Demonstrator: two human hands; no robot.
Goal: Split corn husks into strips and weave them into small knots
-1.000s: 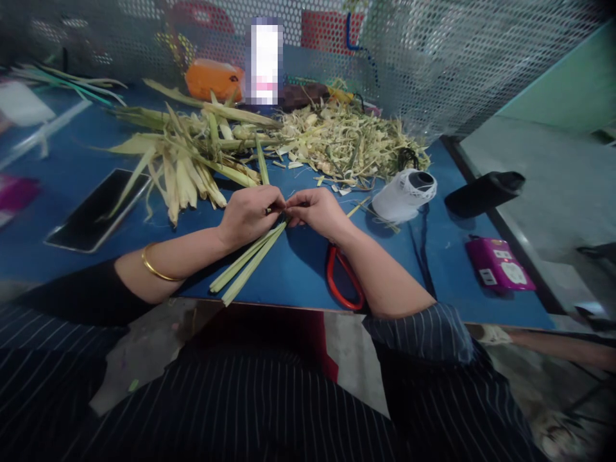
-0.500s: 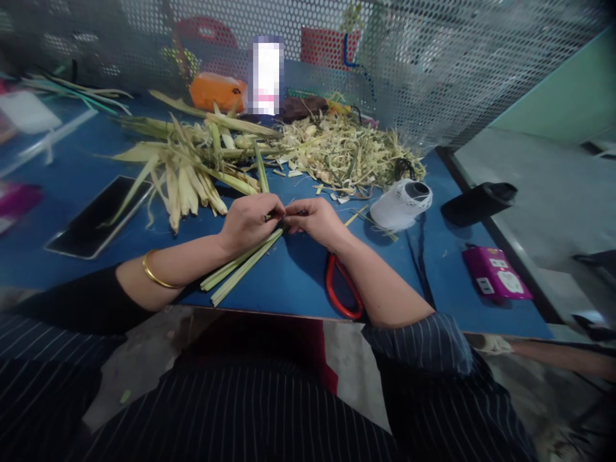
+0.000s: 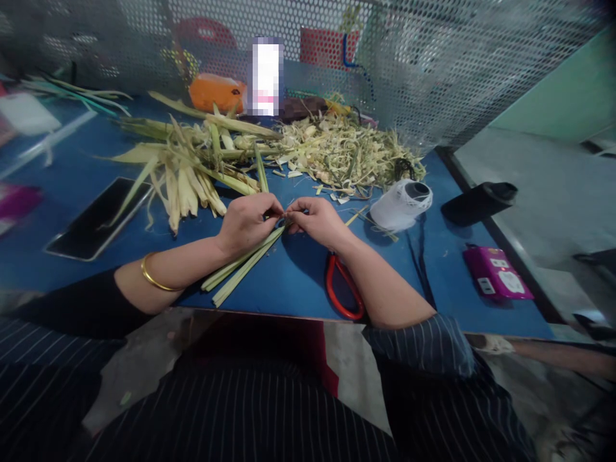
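Observation:
Folded pale green corn husk strips (image 3: 246,270) slant from the table's front edge up to my fingertips. My left hand (image 3: 248,223) is closed on them near their upper end, thumb and forefinger pinched. Against its fingertips, my right hand (image 3: 312,221) is closed in a pinch too; what lies between its fingers is too small to make out. Beneath my right forearm a red loop handle (image 3: 342,289), likely of scissors, sticks out. A heap of whole corn husks (image 3: 185,179) lies beyond my left hand, and a pile of shredded husk scraps (image 3: 346,154) behind both hands.
A white thread cone (image 3: 399,205) and a black thread cone (image 3: 479,204) stand to the right, with a purple tissue pack (image 3: 498,274) nearer. A dark phone (image 3: 99,218) lies left. Behind are an orange pack (image 3: 216,94) and a perforated metal screen (image 3: 409,70).
My fingers have shifted very slightly, still pinched together at the same spot. Everything else on the table stays where it was.

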